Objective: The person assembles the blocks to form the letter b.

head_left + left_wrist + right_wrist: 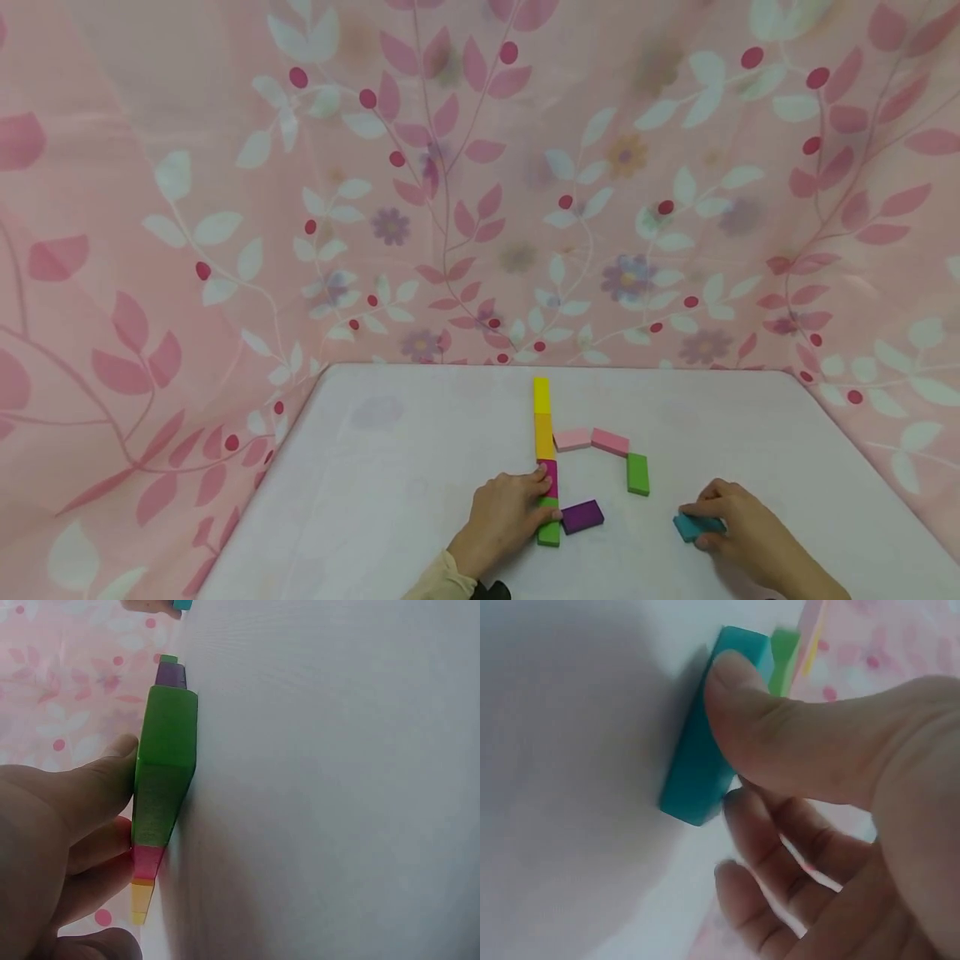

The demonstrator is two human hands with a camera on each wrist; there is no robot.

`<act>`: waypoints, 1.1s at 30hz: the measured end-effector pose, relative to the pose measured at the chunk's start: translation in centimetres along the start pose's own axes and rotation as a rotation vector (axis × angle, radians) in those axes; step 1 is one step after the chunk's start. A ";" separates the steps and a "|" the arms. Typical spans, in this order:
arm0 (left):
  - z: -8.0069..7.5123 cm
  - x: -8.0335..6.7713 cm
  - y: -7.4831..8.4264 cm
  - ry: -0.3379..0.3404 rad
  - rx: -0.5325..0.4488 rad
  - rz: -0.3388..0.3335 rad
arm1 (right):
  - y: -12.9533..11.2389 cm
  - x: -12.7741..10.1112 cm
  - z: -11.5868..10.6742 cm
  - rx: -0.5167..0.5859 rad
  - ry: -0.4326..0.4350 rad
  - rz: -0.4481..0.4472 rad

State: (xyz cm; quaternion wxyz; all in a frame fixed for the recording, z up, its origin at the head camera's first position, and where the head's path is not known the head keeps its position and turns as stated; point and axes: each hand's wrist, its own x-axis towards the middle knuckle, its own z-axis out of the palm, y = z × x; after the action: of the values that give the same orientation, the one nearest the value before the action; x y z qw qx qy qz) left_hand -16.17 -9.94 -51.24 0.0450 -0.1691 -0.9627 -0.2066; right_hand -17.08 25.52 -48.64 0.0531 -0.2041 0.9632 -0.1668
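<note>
In the head view, flat blocks stand end to end in a line: yellow [542, 395], orange [543, 437], magenta [552, 477] and green [549, 535]. My left hand [504, 510] rests on this line, fingertips on the magenta block and thumb on the green one. From the left wrist view, the thumb touches the green block's [166, 739] top face. On the right, my right hand [746, 525] pinches a teal block [692, 527] between thumb and fingers. The teal block [697, 765] is close to the table top in the right wrist view; I cannot tell whether they touch.
A light pink block [573, 440], a pink block [610, 442] and a second green block [637, 474] form a curve right of the line. The purple block [582, 517] lies beside the line's near end. Floral cloth [480, 208] hangs behind the white table [420, 417].
</note>
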 end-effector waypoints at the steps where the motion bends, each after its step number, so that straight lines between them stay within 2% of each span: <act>1: 0.0 0.0 0.0 0.001 0.000 0.003 | -0.4 0.2 0.2 0.011 -0.009 -0.013; 3: 0.0 0.0 0.0 -0.001 -0.001 0.006 | -1.1 0.3 0.6 0.038 -0.004 -0.045; 5: 0.0 0.0 0.0 -0.003 -0.004 0.006 | -1.6 0.3 0.8 0.055 0.022 -0.040; 7: -0.1 0.0 0.0 -0.005 -0.012 0.005 | -1.8 0.1 0.8 0.047 0.095 -0.038; 9: -0.1 0.1 0.0 -0.007 -0.016 0.002 | -1.7 -0.2 0.6 0.029 0.165 -0.009; 11: -0.1 0.1 0.0 -0.005 -0.019 -0.001 | -1.5 -0.4 0.4 0.008 0.187 0.072; 15: -0.1 0.1 -0.1 -0.005 -0.016 -0.004 | -1.0 -0.5 0.2 0.004 0.114 0.225; 19: 0.0 0.0 -0.1 -0.001 -0.015 0.000 | -1.1 -0.3 0.6 0.029 0.062 0.302; 26: 0.1 -0.1 0.0 -0.007 -0.017 -0.015 | -2.7 0.3 1.2 0.061 0.055 0.291; 33: 0.0 -0.1 0.1 0.001 0.002 -0.018 | -4.5 0.9 1.9 0.043 0.115 0.234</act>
State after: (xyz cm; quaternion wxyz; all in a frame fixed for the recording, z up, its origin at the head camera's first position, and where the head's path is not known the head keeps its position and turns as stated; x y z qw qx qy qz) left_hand -16.07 -9.88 -51.22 0.0436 -0.1602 -0.9644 -0.2059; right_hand -15.95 20.73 -48.93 0.0212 -0.0794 0.9780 -0.1917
